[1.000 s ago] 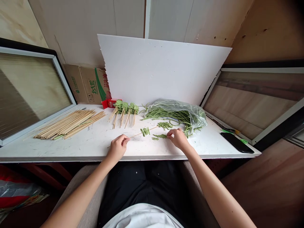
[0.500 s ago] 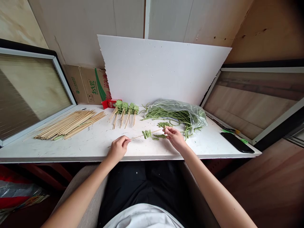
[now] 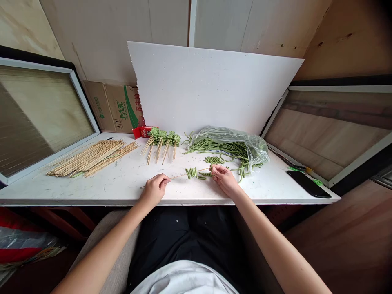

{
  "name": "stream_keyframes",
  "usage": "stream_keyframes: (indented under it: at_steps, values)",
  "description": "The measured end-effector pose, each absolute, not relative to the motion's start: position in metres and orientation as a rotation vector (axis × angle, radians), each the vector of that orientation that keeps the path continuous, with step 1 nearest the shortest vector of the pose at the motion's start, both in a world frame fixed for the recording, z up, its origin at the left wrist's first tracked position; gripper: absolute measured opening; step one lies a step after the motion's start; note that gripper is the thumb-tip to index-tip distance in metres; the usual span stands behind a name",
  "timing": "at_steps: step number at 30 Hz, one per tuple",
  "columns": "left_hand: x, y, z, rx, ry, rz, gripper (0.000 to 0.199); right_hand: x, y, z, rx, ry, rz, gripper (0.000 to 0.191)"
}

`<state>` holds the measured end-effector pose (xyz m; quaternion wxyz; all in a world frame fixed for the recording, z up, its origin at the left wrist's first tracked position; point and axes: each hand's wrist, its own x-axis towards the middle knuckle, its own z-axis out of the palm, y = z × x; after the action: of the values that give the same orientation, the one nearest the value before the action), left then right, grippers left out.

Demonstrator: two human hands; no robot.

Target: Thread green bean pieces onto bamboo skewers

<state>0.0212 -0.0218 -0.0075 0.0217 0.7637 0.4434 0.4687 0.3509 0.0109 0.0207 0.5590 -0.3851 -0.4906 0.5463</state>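
My left hand (image 3: 157,187) pinches a thin bamboo skewer (image 3: 177,176) near its left end. Several short green bean pieces (image 3: 192,173) are threaded side by side around the skewer's middle. At the skewer's right tip, my right hand (image 3: 225,179) is closed on one green bean piece (image 3: 211,167), held upright; whether the tip has entered it is too small to tell. Below and behind that tip lie loose cut bean pieces (image 3: 202,177) on the white table. A small pile of cut beans (image 3: 213,160) sits just beyond my right hand.
A bundle of bare skewers (image 3: 88,158) lies on the left of the table (image 3: 122,185). Filled bean skewers (image 3: 165,138) are stacked by a red box (image 3: 141,131). Long beans (image 3: 211,146) spill from a clear plastic bag (image 3: 254,143). A black phone (image 3: 308,184) and scissors (image 3: 295,165) lie right.
The camera view has shifted slightly. Both hands keep their grips, and the bean piece in my right hand now stands more upright at the skewer's tip.
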Motion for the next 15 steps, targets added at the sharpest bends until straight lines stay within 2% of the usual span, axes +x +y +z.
stream_keyframes:
  at_steps: [6,15]
  values:
    - [0.0217,-0.0225,-0.0061,2.372,1.366,1.454,0.018,0.3511,0.0102,0.0216,-0.891,-1.167,1.296,0.037]
    - [0.0211,-0.0226,-0.0060,2.375,1.367,1.444,0.019,0.3503,0.0086,0.0228,-0.924,-1.163,1.259,0.038]
